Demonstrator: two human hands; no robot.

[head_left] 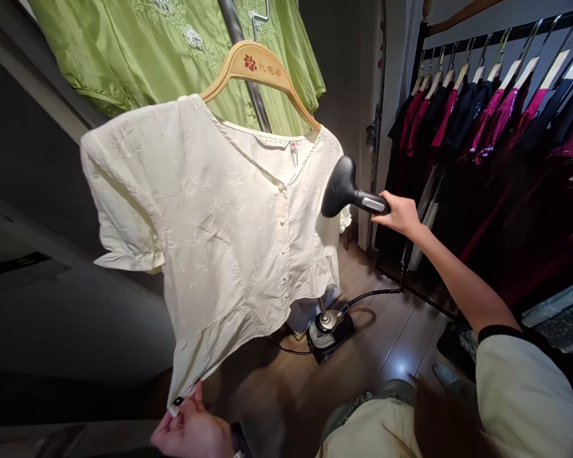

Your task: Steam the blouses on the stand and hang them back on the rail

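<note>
The cream short-sleeved blouse (210, 235) is hanging in the air on a wooden hanger (258, 67), right in front of the person. Small leaf shapes are sewn all over the cloth, and little buttons are running down the front. The person's left hand (193, 432) is closed, pinching the bottom edge of the blouse at the near left. It is pulling the cloth down, and this is keeping the cloth tight and stopping it from swinging.

The right hand (398, 215) is closed around the handle of a black garment steamer head (341, 187). The arm is reaching out to hold the wide, flat part close to the blouse, but I cannot tell if they are touching. A thin black hose (372, 294) is running down to the steamer base (329, 334), which is sitting on the wooden floor (401, 343) under the blouse.

The hanger is showing a red flower and dark Chinese letters, but I cannot read them for sure. A small tag (293, 146) is hanging at the neck. Behind the blouse, a green embroidered garment (172, 44) is hanging far away. On the far right, dark and pink clothes (482, 121) are hanging on a clothes rack (501, 32).
</note>
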